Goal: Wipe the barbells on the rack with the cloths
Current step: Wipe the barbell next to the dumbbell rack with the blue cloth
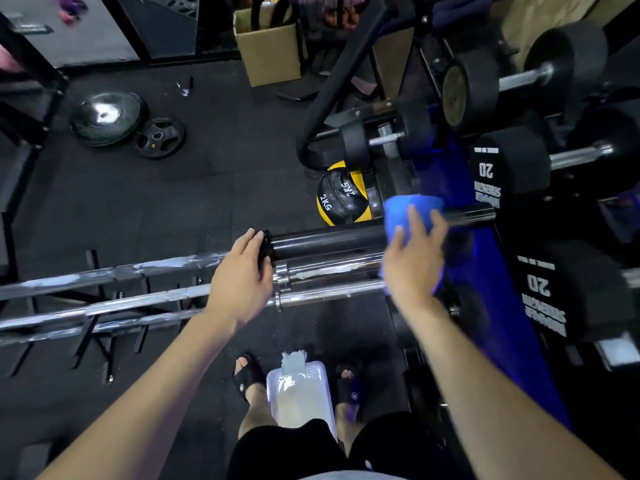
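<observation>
Several barbells lie side by side on a low black rack. The top one has a black sleeve; the chrome bars run off to the left. My left hand grips the black collar at the inner end of that sleeve. My right hand holds a blue cloth wrapped over the sleeve toward its outer end, fingers curled round it. The sleeve's tip sticks out past the cloth.
A dumbbell rack with black 20 kg dumbbells stands close on the right. A yellow-black 2 kg ball lies beyond the bars. Weight plates and a cardboard box sit on the dark floor. A clear plastic container rests between my feet.
</observation>
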